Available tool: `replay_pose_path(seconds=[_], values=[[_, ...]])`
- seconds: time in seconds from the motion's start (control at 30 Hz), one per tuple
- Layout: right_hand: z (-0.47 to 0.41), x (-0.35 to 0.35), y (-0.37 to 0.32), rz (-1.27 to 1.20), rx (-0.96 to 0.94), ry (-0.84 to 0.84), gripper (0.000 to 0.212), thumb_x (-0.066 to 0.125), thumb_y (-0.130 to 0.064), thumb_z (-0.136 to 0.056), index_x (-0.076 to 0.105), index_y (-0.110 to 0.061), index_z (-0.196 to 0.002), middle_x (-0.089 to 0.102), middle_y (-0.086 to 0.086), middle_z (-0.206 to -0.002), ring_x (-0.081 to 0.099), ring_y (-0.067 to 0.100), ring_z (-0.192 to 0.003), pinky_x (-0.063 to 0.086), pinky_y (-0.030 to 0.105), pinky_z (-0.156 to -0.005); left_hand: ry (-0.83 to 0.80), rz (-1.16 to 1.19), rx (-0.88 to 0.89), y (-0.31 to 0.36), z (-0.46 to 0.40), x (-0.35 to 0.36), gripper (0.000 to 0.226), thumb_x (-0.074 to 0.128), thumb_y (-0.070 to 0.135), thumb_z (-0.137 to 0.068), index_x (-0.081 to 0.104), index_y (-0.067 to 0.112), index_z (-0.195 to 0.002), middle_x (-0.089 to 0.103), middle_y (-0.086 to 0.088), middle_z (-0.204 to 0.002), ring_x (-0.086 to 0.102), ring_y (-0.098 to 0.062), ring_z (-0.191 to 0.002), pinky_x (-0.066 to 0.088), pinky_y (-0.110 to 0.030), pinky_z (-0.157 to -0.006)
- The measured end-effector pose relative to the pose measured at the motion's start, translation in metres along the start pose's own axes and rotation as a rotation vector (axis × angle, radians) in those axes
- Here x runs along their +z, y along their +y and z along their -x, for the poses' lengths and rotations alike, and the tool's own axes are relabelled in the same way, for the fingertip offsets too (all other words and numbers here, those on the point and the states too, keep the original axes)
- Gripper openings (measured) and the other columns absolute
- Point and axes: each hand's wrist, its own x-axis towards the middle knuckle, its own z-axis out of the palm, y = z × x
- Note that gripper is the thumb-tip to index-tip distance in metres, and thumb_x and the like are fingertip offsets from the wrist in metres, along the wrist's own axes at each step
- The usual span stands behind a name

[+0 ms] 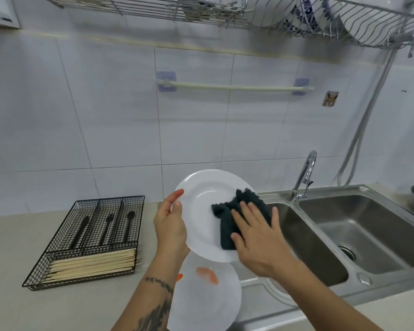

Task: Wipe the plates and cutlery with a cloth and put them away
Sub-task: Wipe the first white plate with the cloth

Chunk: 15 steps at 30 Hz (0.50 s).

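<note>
The right hand [256, 237] has its fingers [245, 211] spread flat on a dark cloth [227, 211], pressing it onto a white plate [201, 204]. The left hand [170, 225] has its fingers clamped on the plate's rim. The plate is tilted up, just left of the sink [344, 235]. A second plate [206, 304] lies below it on the surface [81, 306].

White tiled wall [105, 115], steel sink [368, 225]

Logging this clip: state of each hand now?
Left hand: closed on the white plate rim.
Right hand: open, pressing the dark cloth flat.
</note>
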Motion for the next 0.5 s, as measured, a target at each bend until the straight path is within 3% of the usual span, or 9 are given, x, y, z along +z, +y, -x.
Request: replay_pose_path(seconds=[0.07, 0.27, 0.4, 0.5], values=[[-0.015, 0.002, 0.007, 0.027, 0.037, 0.041, 0.075, 0.004, -0.053, -0.086, -0.001, -0.028, -0.156, -0.017, 0.002, -0.163, -0.017, 0.025, -0.149, -0.011, 0.058, -0.117, -0.072, -0.071, -0.006, -0.001, 0.008, 0.004, 0.034, 0.046, 0.012, -0.105, 0.075, 0.029, -0.102, 0.07, -0.003, -0.102, 0.066, -0.021, -0.085, 0.06, -0.04, -0.073], [-0.039, -0.008, -0.006, 0.0, -0.273, 0.202, 0.07, 0.029, -0.041, -0.094, 0.001, -0.028, -0.157, -0.013, 0.001, -0.164, -0.016, 0.025, -0.15, -0.009, 0.05, -0.119, -0.18, -0.155, 0.039, -0.01, 0.018, 0.009, 0.036, 0.046, 0.008, -0.104, 0.073, 0.031, -0.111, 0.068, 0.008, -0.12, 0.06, -0.014, -0.12, 0.047, -0.04, -0.106], [-0.043, -0.004, 0.011, 0.043, -0.161, 0.181, 0.069, 0.026, -0.045, -0.095, 0.002, -0.026, -0.157, -0.015, 0.002, -0.164, -0.017, 0.024, -0.149, -0.002, 0.057, -0.119, -0.143, -0.066, 0.025, 0.006, 0.008, 0.005, 0.035, 0.046, 0.009, -0.104, 0.074, 0.028, -0.112, 0.072, -0.006, -0.116, 0.068, -0.027, -0.108, 0.055, -0.049, -0.094], [-0.035, 0.006, 0.013, 0.046, -0.057, 0.121, 0.071, 0.02, -0.048, -0.093, 0.004, -0.024, -0.157, -0.017, 0.005, -0.163, -0.019, 0.029, -0.149, 0.002, 0.06, -0.118, -0.088, -0.04, 0.023, 0.013, -0.002, -0.001, 0.033, 0.047, 0.01, -0.104, 0.075, 0.028, -0.111, 0.072, -0.005, -0.115, 0.068, -0.031, -0.103, 0.057, -0.053, -0.09]])
